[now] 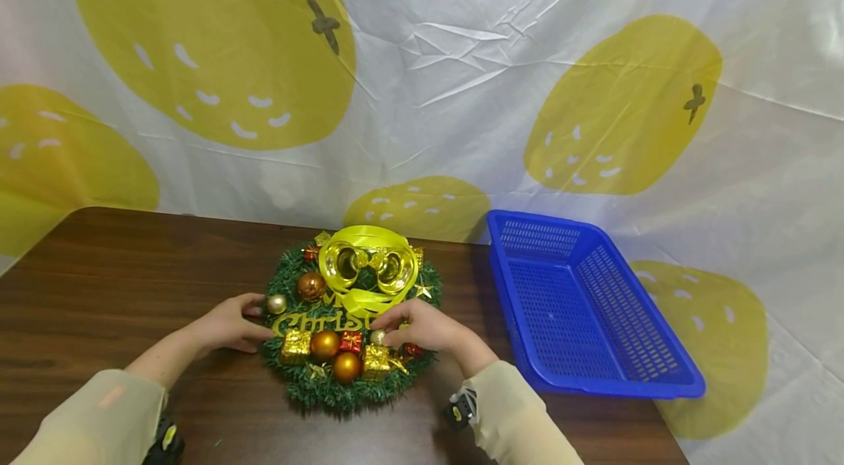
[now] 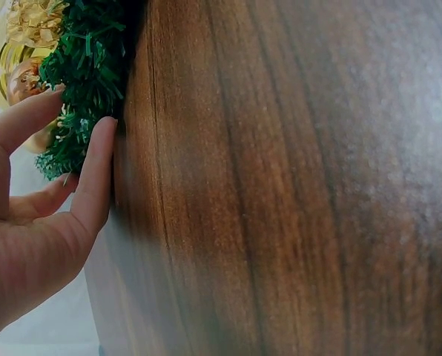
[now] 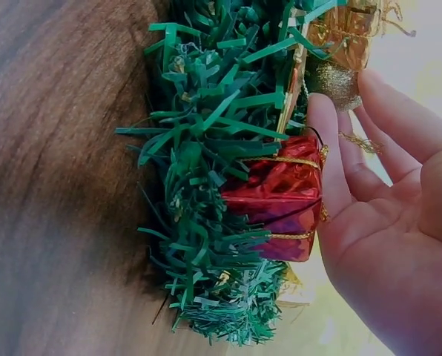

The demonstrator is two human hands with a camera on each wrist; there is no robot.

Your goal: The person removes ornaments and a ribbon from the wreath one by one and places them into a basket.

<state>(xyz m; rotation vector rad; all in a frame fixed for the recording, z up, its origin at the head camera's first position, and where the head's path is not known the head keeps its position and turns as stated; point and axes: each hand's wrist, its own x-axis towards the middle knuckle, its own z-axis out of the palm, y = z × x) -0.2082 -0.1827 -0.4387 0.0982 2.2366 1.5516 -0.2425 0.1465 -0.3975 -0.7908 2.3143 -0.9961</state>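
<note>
A green Christmas wreath [image 1: 330,395] lies on the brown table, decked with baubles, small wrapped gift boxes and gold lettering. A yellow ribbon bow with gold bells [image 1: 369,234] tops its far side. At the wreath's left rim, my left hand [image 1: 227,322] has its fingers loosely spread, fingertips right at the foliage. My right hand [image 1: 428,326] reaches over the right part, thumb and fingertips around a small glittery gold bauble [image 3: 336,85]. Close by its palm in the right wrist view is a red foil gift box [image 3: 280,200]. Two copper-orange baubles [image 1: 346,367] sit near the front.
A blue plastic basket [image 1: 514,318] with perforated sides stands to the right of the wreath. Behind the table [image 1: 99,289] hangs a white curtain [image 1: 448,84] with large yellow fruit prints.
</note>
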